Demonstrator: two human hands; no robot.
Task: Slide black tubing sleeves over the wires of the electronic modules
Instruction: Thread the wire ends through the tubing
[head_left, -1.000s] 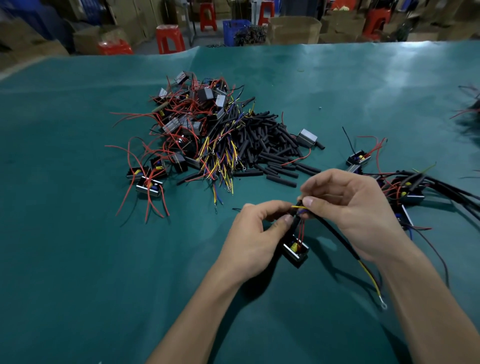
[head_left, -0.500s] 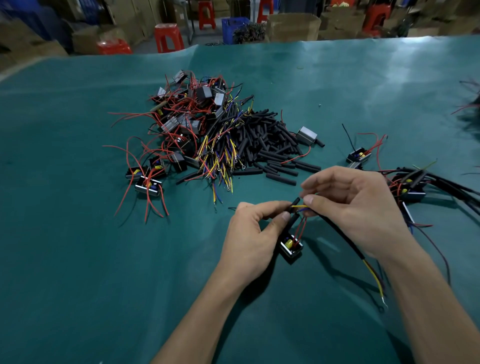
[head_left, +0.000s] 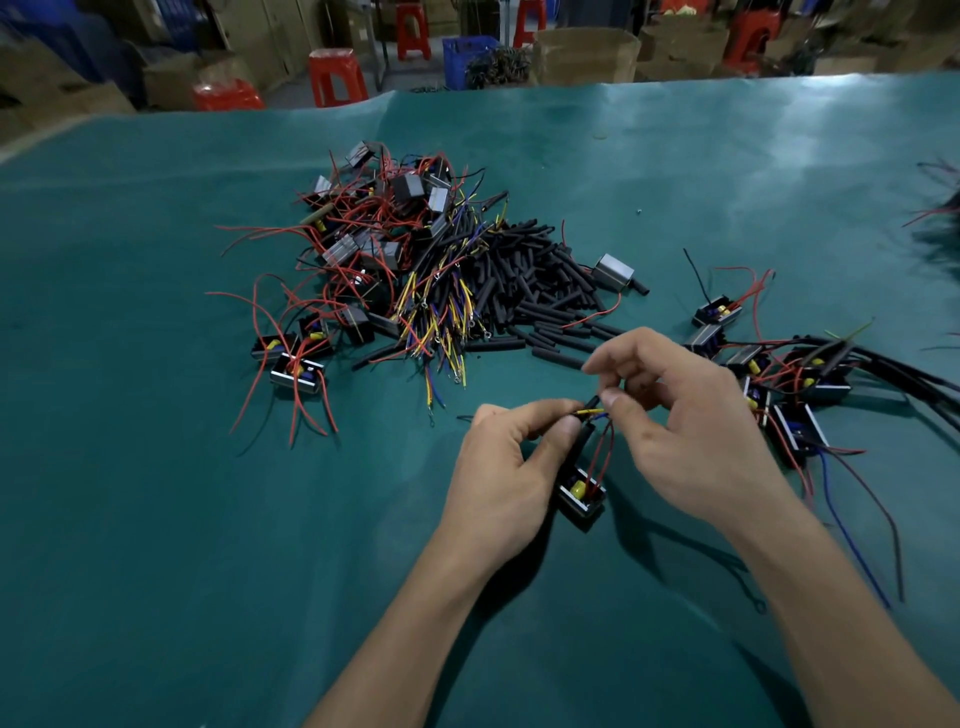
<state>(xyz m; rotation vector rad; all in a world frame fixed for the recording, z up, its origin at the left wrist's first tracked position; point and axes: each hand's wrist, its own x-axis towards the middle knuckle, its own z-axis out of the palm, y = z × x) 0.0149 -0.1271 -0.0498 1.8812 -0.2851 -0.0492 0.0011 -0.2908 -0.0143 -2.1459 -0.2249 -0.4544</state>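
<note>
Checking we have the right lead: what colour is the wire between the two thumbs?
Yellow wire, clearest in the head view.

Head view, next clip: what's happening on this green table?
A person is sleeving module wires by hand. The left hand pinches a black tubing sleeve with a small module hanging below it on red wires, while the right hand pinches the yellow wire at the sleeve's upper end. A pile of loose sleeves and unsleeved modules lies farther back on the table; modules with black tubing lie to the right.
</note>
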